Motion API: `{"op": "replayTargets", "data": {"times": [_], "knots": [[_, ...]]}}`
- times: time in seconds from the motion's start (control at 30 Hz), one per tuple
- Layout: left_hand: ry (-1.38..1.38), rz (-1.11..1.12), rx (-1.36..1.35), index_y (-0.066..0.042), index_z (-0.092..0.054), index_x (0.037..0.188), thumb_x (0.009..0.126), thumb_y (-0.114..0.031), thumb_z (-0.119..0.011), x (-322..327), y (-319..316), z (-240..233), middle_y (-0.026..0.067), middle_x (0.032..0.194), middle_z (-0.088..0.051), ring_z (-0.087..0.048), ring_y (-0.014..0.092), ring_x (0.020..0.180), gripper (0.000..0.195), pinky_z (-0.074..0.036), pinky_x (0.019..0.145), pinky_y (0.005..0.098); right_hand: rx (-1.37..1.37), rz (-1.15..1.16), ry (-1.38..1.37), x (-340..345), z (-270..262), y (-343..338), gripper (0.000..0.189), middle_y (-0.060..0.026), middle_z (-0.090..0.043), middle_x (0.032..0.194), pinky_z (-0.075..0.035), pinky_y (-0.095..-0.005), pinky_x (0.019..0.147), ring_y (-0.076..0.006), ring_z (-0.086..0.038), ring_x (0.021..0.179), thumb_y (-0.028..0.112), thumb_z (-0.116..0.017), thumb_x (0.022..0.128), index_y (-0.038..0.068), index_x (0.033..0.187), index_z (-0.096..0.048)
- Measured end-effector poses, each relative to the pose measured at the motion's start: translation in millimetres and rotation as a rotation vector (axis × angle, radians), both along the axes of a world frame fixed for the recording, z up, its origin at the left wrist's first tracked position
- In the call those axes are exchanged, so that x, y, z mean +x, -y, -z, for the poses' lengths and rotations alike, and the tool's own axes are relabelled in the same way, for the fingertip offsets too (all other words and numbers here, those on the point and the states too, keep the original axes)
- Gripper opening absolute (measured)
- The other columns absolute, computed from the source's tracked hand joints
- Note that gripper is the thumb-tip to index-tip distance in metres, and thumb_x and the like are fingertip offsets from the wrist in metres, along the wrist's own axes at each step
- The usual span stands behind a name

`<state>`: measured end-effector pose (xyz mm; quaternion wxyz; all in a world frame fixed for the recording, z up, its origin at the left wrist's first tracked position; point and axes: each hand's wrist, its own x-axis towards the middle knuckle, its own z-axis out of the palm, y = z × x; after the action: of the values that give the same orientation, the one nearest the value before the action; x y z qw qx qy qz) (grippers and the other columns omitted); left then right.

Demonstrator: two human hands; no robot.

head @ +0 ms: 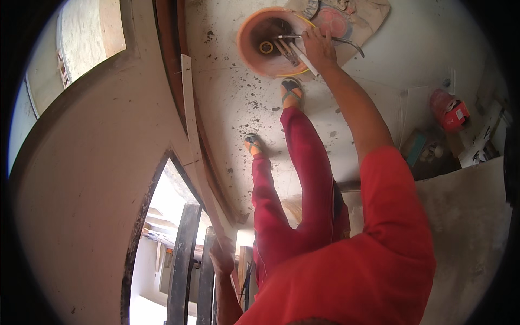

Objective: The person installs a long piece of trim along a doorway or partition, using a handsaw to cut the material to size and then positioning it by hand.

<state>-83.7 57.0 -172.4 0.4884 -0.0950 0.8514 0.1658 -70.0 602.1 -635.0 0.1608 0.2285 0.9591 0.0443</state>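
My right hand (pixel 319 45) is over the rim of an orange bucket (pixel 246 53), closed around a thin rod-like tool (pixel 349 42) with a pale tip and a dark curved end. Inside the bucket are a yellow ring-shaped item (pixel 266 47), several narrow tools (pixel 286 52) and a white strip or tube (pixel 304 60) that sticks out past the rim. At the lower left, my left hand (pixel 222 256), slightly blurred, grips the near end of a long pale strip (pixel 191 105) with dark cross marks. The strip runs up along the wall's edge.
A barred opening (pixel 183 260) is in the wall (pixel 89 170) at left. A paper sack (pixel 365 16) lies beyond the bucket. At right are a red box (pixel 454 115) and a green item (pixel 415 149). Dark spots mark the floor (pixel 227 101) around my sandalled feet.
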Motion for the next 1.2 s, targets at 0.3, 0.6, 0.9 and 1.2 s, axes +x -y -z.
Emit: {"op": "replayTargets", "data": {"times": [0.3,0.6,0.9,1.2], "knots": [[-0.059,0.094,0.048,0.005,-0.071,0.101,0.106,-0.027,-0.055,-22,-37,4,0.0112,0.067,-0.068,-0.068,0.019,0.063,0.036,-0.052,0.059,0.035,-0.214,0.051,0.116,-17,2,2,0.018,-0.0086,-0.071,0.112,-0.054,-0.0449,0.091,-0.0257,-0.071,0.11,0.017,-0.062,0.099,0.01,0.112,-0.072],[-0.128,0.093,0.146,0.004,-0.071,0.101,0.11,-0.027,-0.055,-77,-90,-32,0.0096,0.067,-0.068,-0.068,0.017,0.062,0.036,-0.054,0.06,0.0336,-0.708,0.688,0.099,36,-237,45,0.035,-0.0276,-0.074,0.111,-0.056,-0.0573,0.095,-0.0481,-0.07,0.11,0.033,-0.055,0.106,0.004,0.125,-0.064],[-0.119,0.152,0.421,0.003,-0.07,0.101,0.107,-0.022,-0.054,-111,-91,-78,0.0078,0.067,-0.067,-0.066,0.015,0.063,0.03,-0.053,0.061,0.0341,-0.989,0.541,-0.226,77,-496,144,0.042,-0.028,-0.072,0.085,-0.058,-0.0562,0.077,-0.0487,-0.072,0.085,0.045,-0.06,0.106,0.004,0.109,-0.071],[-0.2,0.31,0.44,0.004,-0.071,0.097,0.103,-0.023,-0.054,-131,-45,-171,0.0105,0.068,-0.069,-0.069,0.019,0.064,0.032,-0.056,0.063,0.0358,-0.887,0.434,-0.445,75,-592,171,0.045,-0.0279,-0.073,0.088,-0.058,-0.0544,0.079,-0.0475,-0.073,0.088,0.045,-0.062,0.105,0.002,0.111,-0.074]]}}
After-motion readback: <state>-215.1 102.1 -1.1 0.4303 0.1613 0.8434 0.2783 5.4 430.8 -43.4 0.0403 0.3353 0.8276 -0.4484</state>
